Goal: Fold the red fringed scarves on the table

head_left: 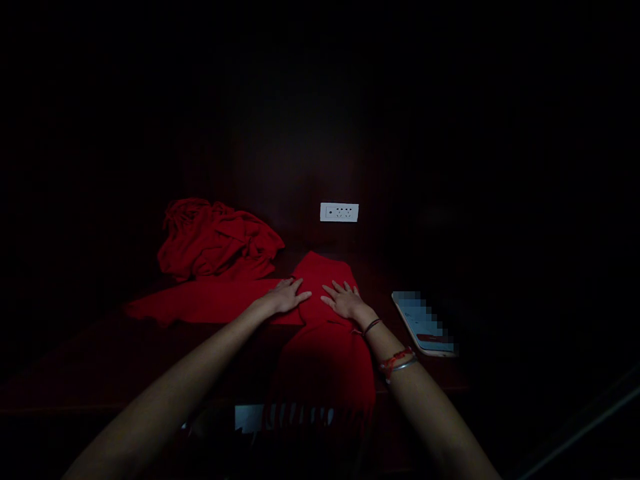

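A red fringed scarf [325, 360] lies across a dark table [100, 373], its fringe hanging over the near edge. My left hand [286, 297] rests flat on the scarf with fingers stretched out. My right hand [344, 300] lies flat beside it on the same cloth, fingers spread, with bracelets on the wrist. Neither hand holds anything. A long part of the scarf runs off to the left.
A crumpled heap of red cloth [215, 237] sits at the back left. A phone [425, 325] lies face up to the right of my right hand. A white wall socket [339, 212] is on the dark panel behind. The surroundings are very dark.
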Motion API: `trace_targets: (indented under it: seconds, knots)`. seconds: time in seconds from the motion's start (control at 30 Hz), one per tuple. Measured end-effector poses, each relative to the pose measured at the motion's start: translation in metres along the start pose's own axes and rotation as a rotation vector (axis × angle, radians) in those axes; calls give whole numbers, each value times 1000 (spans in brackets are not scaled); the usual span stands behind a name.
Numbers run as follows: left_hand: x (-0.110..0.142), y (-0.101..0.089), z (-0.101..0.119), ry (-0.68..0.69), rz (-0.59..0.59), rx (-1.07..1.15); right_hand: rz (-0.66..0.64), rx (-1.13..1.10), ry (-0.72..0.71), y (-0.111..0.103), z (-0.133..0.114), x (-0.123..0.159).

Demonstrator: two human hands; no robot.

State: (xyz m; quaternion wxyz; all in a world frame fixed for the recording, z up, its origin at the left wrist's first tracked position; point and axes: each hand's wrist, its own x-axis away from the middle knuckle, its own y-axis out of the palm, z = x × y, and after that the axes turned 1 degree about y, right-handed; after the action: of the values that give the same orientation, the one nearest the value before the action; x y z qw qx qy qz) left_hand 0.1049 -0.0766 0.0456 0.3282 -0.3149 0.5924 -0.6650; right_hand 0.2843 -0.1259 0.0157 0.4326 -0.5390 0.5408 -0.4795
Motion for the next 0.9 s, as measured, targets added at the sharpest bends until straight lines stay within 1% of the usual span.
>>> trace_targets:
  seconds: [0.03,0.1,0.17,0.2,0.23,0.27,0.33,0.37,0.4,0.43,0.47,0.5,0.57,0.6,0.63,0.7,0.77,0.8,0.9]
  knots:
    - [-8,9,1,-44,-53,27,-11,5,24,1,-2,-2]
    - [-17,22,-4,-105,-109,57,-9,2,50,2,-4,-6]
    - [-22,28,-12,-110,-111,72,23,-25,38,-2,-6,-7]
    - [-22,29,-15,-102,-93,75,62,-43,23,-6,-5,-5]
    - [-22,30,-17,-88,-50,74,115,-60,9,-11,-3,-2]
    - [-22,30,-19,-70,21,70,170,-75,6,-17,0,3]
    - [-19,30,-18,9,200,79,246,-98,55,-28,7,19]
    - [-17,30,-16,75,273,99,233,-110,110,-33,12,28]
    - [-15,30,-15,152,315,127,190,-123,169,-36,15,39]
    - [-13,30,-14,228,315,156,136,-136,215,-37,18,50]
    - [-11,31,-13,294,278,177,94,-153,230,-36,20,60]
    - [-10,32,-13,344,209,182,70,-174,221,-34,20,68]
    - [-9,34,-15,383,45,156,86,-217,165,-25,20,81]
    - [-8,36,-17,377,-18,137,116,-235,141,-21,20,85]
    - [-9,37,-19,364,-53,122,148,-250,129,-17,21,87]
    - [-10,39,-22,337,-56,108,211,-272,129,-12,24,88]
    - [-9,40,-22,321,-42,97,235,-268,125,-13,30,88]
    - [-9,39,-21,326,-33,86,211,-246,119,-14,33,88]
    - [-2,35,-13,403,45,64,57,-114,128,-20,34,87]
